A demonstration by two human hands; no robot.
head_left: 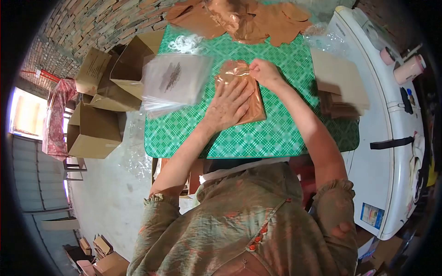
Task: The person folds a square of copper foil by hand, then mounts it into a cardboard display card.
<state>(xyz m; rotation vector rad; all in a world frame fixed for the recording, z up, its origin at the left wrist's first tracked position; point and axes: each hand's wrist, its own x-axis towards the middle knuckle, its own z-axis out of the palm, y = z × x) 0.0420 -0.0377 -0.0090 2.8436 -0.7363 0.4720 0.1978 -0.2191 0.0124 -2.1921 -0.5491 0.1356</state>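
Note:
A brown folded item in a clear plastic bag (258, 110) lies on the green checked tablecloth (276, 142). My left hand (228, 105) rests flat on it with its fingers spread. At the top right corner of the bag, my right hand (264, 72) has its fingers pinched together on the plastic edge. To the left of the package is a stack of clear plastic bags (175, 80) with dark print. Flat cardboard sheets (340, 76) are piled at the table's right edge.
Brown garments (248, 20) partly in plastic spread across the far end of the table. White strings (186, 43) lie behind the bag stack. Open cardboard boxes (99, 129) stand at the left, and a white appliance (373, 119) is along the right side.

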